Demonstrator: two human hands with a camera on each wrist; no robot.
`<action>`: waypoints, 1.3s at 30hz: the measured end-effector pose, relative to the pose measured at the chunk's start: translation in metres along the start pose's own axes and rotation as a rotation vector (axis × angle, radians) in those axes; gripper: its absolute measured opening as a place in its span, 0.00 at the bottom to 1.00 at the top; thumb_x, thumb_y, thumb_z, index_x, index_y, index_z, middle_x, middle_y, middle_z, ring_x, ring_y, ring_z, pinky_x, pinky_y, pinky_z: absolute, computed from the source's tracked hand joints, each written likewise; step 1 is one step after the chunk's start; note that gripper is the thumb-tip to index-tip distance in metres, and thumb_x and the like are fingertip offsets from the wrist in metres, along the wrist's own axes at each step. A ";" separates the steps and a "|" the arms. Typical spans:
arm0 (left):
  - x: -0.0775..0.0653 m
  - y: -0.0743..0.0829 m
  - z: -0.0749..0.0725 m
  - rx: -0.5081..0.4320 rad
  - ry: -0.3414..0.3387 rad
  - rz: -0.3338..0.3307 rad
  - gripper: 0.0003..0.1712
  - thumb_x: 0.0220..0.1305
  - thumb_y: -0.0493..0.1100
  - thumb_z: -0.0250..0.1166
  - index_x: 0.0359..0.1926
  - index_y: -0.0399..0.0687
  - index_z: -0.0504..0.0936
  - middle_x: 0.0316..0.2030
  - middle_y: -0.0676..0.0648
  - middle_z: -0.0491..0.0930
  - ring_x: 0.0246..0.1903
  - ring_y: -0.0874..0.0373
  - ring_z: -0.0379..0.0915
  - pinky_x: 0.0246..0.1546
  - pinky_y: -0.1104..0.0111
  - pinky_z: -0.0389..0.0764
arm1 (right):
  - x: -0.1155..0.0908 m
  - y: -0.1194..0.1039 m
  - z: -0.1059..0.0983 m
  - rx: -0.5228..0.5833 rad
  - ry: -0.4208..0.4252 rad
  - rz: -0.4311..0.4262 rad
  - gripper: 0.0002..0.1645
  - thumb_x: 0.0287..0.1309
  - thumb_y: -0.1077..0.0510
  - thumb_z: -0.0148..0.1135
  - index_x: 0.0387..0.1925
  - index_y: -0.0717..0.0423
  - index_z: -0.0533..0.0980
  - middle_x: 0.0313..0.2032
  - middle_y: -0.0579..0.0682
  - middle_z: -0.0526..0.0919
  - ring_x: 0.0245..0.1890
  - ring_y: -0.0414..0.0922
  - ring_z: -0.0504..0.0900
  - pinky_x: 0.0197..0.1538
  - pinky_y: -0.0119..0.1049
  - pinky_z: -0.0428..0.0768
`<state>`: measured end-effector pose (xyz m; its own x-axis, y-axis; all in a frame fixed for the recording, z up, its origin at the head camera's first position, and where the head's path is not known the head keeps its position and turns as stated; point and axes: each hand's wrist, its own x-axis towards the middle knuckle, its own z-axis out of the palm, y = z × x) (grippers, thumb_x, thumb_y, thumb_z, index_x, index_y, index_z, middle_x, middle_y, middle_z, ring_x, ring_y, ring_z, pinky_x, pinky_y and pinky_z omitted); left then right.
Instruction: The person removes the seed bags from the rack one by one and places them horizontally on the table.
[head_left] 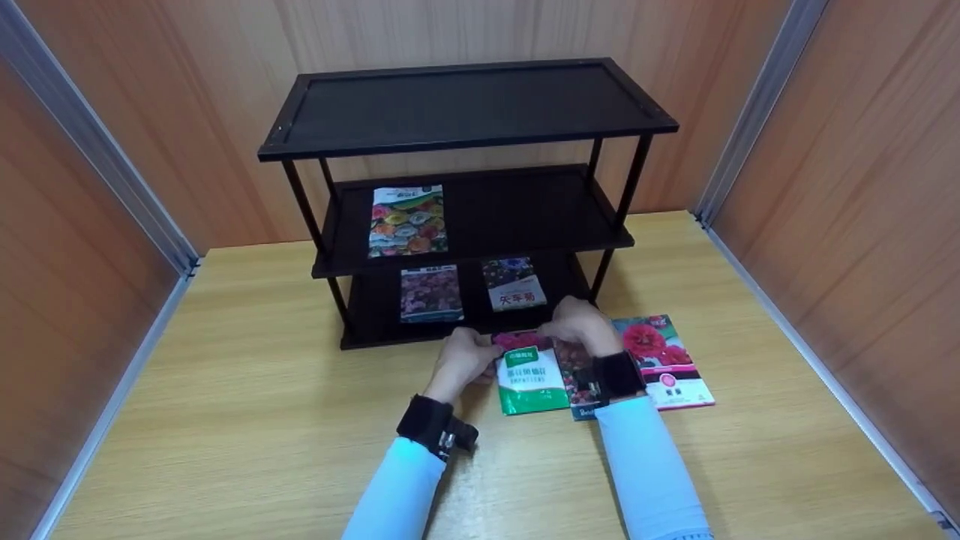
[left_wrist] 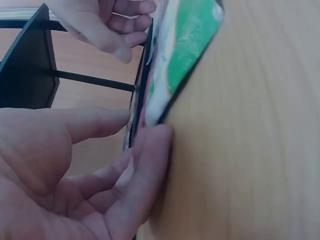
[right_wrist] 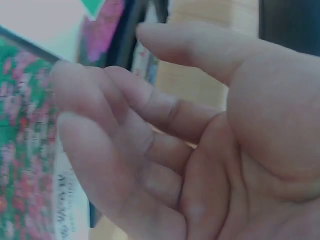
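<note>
A green and white seed packet (head_left: 534, 386) with pink flowers along its top lies on the table in front of the rack. My left hand (head_left: 463, 358) pinches its upper left edge between thumb and fingers; the packet (left_wrist: 192, 42) runs away from those fingertips in the left wrist view. My right hand (head_left: 583, 328) is at the packet's upper right corner, with thumb and fingers apart in the right wrist view. Beneath the right wrist lies a packet with small reddish flowers (head_left: 577, 375), partly covered. Further right is a pink-flowered packet (head_left: 679, 379).
A black three-tier rack (head_left: 472, 105) stands behind the hands. A packet with multicoloured flowers (head_left: 409, 221) lies on its middle shelf. The bottom shelf holds a purple-flowered packet (head_left: 431, 294) and a dark blue-flowered packet (head_left: 514, 285). Wood-grain panels (head_left: 847, 225) enclose the table.
</note>
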<state>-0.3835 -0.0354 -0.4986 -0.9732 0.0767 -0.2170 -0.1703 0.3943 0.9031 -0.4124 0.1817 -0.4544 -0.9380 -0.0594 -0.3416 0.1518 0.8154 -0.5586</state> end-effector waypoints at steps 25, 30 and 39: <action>-0.083 0.080 -0.114 0.619 0.347 0.828 0.28 0.76 0.55 0.61 0.68 0.45 0.76 0.64 0.44 0.78 0.68 0.47 0.67 0.68 0.51 0.69 | -0.074 -0.057 -0.033 0.019 0.418 -0.873 0.25 0.77 0.49 0.57 0.68 0.54 0.75 0.66 0.51 0.77 0.67 0.47 0.74 0.70 0.46 0.72; -0.075 0.072 -0.127 0.752 0.487 0.738 0.41 0.78 0.66 0.48 0.80 0.48 0.58 0.79 0.44 0.54 0.80 0.44 0.37 0.77 0.41 0.39 | -0.066 -0.060 -0.029 -0.102 0.514 -0.864 0.33 0.79 0.42 0.50 0.76 0.49 0.65 0.78 0.53 0.60 0.80 0.51 0.52 0.79 0.55 0.49; -0.063 0.060 -0.140 0.755 0.510 0.621 0.44 0.76 0.71 0.45 0.82 0.55 0.52 0.80 0.44 0.50 0.80 0.44 0.28 0.75 0.38 0.32 | -0.060 -0.063 -0.022 -0.158 0.535 -0.831 0.35 0.79 0.39 0.45 0.79 0.46 0.60 0.80 0.55 0.54 0.81 0.54 0.45 0.79 0.59 0.41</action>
<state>-0.3536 -0.1450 -0.3789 -0.8360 0.1369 0.5314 0.3398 0.8895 0.3055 -0.3725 0.1468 -0.3818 -0.7502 -0.4101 0.5186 -0.6227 0.7020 -0.3457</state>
